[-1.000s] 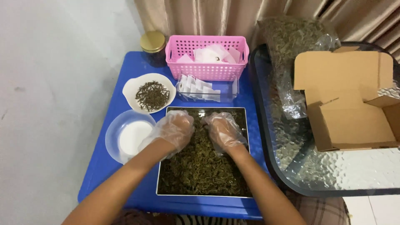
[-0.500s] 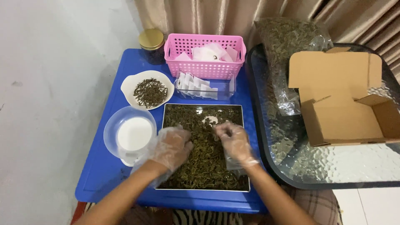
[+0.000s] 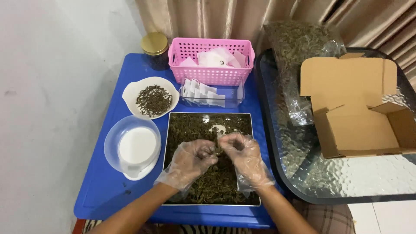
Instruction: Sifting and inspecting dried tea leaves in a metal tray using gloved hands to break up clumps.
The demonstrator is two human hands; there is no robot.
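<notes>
A square metal tray (image 3: 166, 143) full of dried green leaves (image 3: 190, 128) lies on a small blue table (image 3: 102, 190). Both my hands wear clear plastic gloves and meet over the tray's middle. My left hand (image 3: 190, 160) pinches a small bit of the leaves, fingertips curled toward the right hand. My right hand (image 3: 242, 154) pinches at the same spot; a small pale piece shows between the fingertips, too small to identify.
Left of the tray stand a clear bowl with a white lid (image 3: 132, 147) and a white dish of dark leaves (image 3: 151, 99). Behind are small white sachets in a clear box (image 3: 212, 93), a pink basket (image 3: 212, 60), a gold-lidded jar (image 3: 155, 47). On a glass table (image 3: 346, 182) at the right, a cardboard box (image 3: 359, 117) and a bag of leaves (image 3: 299, 47).
Both hands drew back from the tray's far part, spread apart, then came together at the middle with fingertips pinching.
</notes>
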